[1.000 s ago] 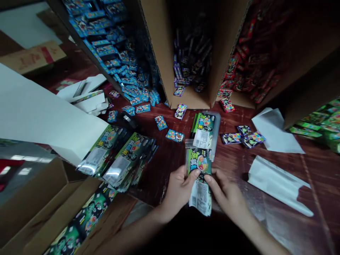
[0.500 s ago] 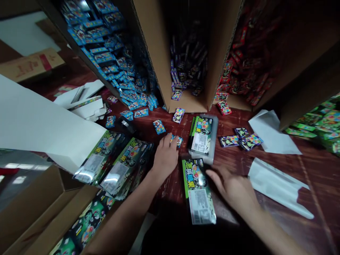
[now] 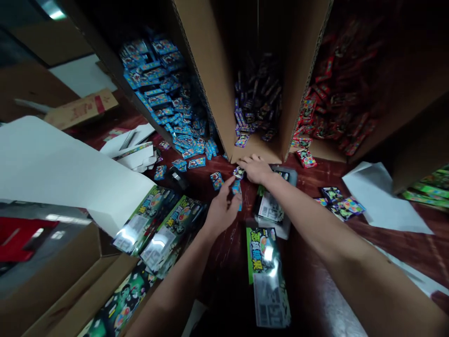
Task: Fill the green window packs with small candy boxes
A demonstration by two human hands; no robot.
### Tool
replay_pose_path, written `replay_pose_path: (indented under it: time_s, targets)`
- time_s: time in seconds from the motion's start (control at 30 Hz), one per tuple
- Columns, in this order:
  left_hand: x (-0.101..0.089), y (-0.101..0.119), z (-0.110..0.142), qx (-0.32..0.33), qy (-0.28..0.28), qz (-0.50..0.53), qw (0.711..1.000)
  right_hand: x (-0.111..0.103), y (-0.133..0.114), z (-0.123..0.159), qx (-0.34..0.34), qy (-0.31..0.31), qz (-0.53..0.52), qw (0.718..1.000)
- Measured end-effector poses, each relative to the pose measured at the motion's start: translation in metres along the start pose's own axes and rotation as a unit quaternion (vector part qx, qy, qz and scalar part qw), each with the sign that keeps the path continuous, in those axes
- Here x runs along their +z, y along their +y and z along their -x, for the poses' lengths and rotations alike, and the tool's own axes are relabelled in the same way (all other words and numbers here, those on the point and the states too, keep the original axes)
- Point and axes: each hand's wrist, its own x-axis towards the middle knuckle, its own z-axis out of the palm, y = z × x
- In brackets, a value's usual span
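My left hand (image 3: 222, 208) is closed around small blue candy packets (image 3: 237, 188) low over the table, thumb and forefinger at their sides. Just beyond, my right hand (image 3: 255, 169) curls its fingers over the right edge of a small purple candy packet (image 3: 239, 172). Under my right forearm lies a black-and-green printed pouch (image 3: 271, 207) on a clear plastic tray (image 3: 285, 230), partly hidden. Nearer to me a similar pouch (image 3: 268, 276) with a white label lies flat. A loose blue packet (image 3: 216, 180) rests left of my hands.
Tall cardboard boxes hold blue packets (image 3: 168, 98), purple packets (image 3: 259, 100) and red packets (image 3: 315, 112). Stacked pouches (image 3: 168, 234) lie at left above an open carton (image 3: 66, 285). At right are loose purple packets (image 3: 345, 207) and a white paper sheet (image 3: 386, 196).
My right hand has left the near pouch and reached forward across the tray to the purple packet. My left hand has drawn the blue packets slightly up. The view has shifted.
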Motion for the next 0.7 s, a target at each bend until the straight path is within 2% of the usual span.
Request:
replay_pose_path:
  time_s: [0.1,0.17,0.23,0.3,0.33,0.43,0.5,0.57,0.63,0.7]
  targets:
    - [0.0,0.007,0.006,-0.063,0.007,0.24,0.969,-0.024,0.002,0.029,0.027,0.025,-0.001,0.999]
    - [0.004,0.018,0.015,-0.092,-0.004,0.312,0.946,-0.042,0.001,0.075,0.064,0.055,-0.015,0.996]
    - [0.01,0.034,0.029,-0.115,-0.035,0.324,0.938,-0.054,-0.006,0.141,0.127,0.107,-0.077,0.983]
    - [0.019,0.052,0.045,-0.132,-0.099,0.301,0.939,-0.055,-0.02,0.217,0.206,0.108,-0.14,0.962]
    - [0.025,0.06,0.053,-0.131,-0.136,0.285,0.94,-0.052,-0.029,0.254,0.239,0.083,-0.153,0.955]
    - [0.054,0.079,0.076,-0.084,-0.253,0.245,0.932,-0.029,-0.065,0.345,0.309,0.026,-0.122,0.943]
    - [0.076,0.085,0.088,-0.039,-0.321,0.204,0.924,-0.013,-0.084,0.385,0.361,-0.003,-0.075,0.93]
    - [0.095,0.089,0.097,0.005,-0.373,0.132,0.918,-0.004,-0.093,0.413,0.406,-0.024,-0.048,0.912]
    - [0.104,0.092,0.1,0.069,-0.39,0.043,0.917,-0.006,-0.091,0.435,0.424,-0.027,-0.058,0.903]
    - [0.102,0.095,0.097,0.17,-0.388,-0.045,0.905,-0.014,-0.082,0.454,0.401,-0.011,-0.081,0.912]
